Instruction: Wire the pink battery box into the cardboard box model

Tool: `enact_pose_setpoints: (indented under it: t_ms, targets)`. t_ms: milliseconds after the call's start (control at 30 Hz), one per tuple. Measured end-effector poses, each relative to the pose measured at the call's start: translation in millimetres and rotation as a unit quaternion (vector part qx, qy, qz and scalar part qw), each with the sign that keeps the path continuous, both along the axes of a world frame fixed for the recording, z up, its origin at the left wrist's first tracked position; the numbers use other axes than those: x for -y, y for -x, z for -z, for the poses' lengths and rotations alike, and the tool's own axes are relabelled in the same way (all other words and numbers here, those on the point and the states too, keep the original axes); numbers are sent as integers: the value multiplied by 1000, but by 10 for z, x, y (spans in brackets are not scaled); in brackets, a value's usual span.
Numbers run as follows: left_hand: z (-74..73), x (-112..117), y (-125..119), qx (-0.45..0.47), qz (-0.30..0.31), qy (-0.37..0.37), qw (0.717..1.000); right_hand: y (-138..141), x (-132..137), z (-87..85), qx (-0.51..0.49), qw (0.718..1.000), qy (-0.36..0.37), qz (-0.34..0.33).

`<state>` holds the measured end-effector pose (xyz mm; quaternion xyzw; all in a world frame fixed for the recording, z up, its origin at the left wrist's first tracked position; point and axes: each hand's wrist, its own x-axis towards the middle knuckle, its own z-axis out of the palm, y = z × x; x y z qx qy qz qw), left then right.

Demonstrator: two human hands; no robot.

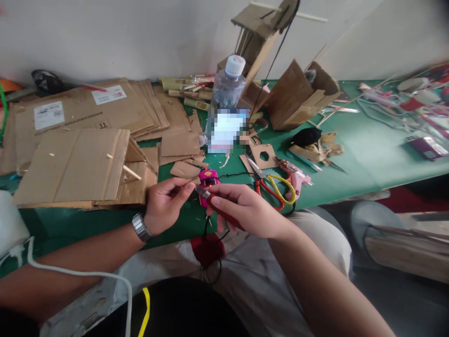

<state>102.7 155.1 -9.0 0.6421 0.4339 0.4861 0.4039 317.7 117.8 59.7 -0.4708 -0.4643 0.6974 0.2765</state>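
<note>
The left hand (pixel 164 203) is closed to a pinch, thumb against index finger, on a thin tan piece (pixel 195 180) that pokes out past the fingertips towards the right hand (pixel 245 206); whether it is wood or cardboard I cannot tell. The right hand is wrapped around a red-handled utility knife (pixel 206 194), thumb pressed along its side and index finger stretched out over it, the other fingers bent below. Its blade points at the left thumb tip and lies just beside the pinched piece; I cannot tell whether blade and piece touch.

Directly behind the pinch, partly hidden by the right fingers, is a magenta device (pixel 209 174) with a yellow label. A flat cardboard scrap (pixel 184 170) lies just beyond the left fingertips. Past the right hand's knuckles are scissors (pixel 260 173) with yellow and orange handles, blades parted, and against them a pink glue gun (pixel 297 178). Beyond those is a cardboard piece with a dark hole (pixel 271 160). Farther from the grip stand a clear plastic bottle (pixel 228 89) with a white cap and, in front of it, a pixelated screen (pixel 227 131). To the left of the left hand sits a cardboard box structure (pixel 73 164) with a stick jutting out. Both hands are over the near edge of the green tabletop (pixel 354 164).
</note>
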Motion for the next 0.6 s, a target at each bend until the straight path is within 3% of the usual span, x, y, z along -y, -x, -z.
enact_pose_setpoints:
  t_ms: [100, 200, 333, 467, 600]
  targets:
    - [-34, 12, 4, -17, -11, -45, 999, -1, -5, 4, -60, 997, 52, -7]
    - [-54, 13, 5, -25, -14, -72, 997, 8, -8, 1, -49, 998, 44, -3]
    - [-53, 0, 6, -41, -2, -86, 995, 4, 0, -14, 92, 994, -49, 16]
    - [-50, -6, 10, -56, 5, -85, 995, -20, 28, -20, 239, 955, -171, 30]
    - [-54, 1, 2, -55, 2, -64, 996, 11, 80, -56, 304, 920, -238, 66]
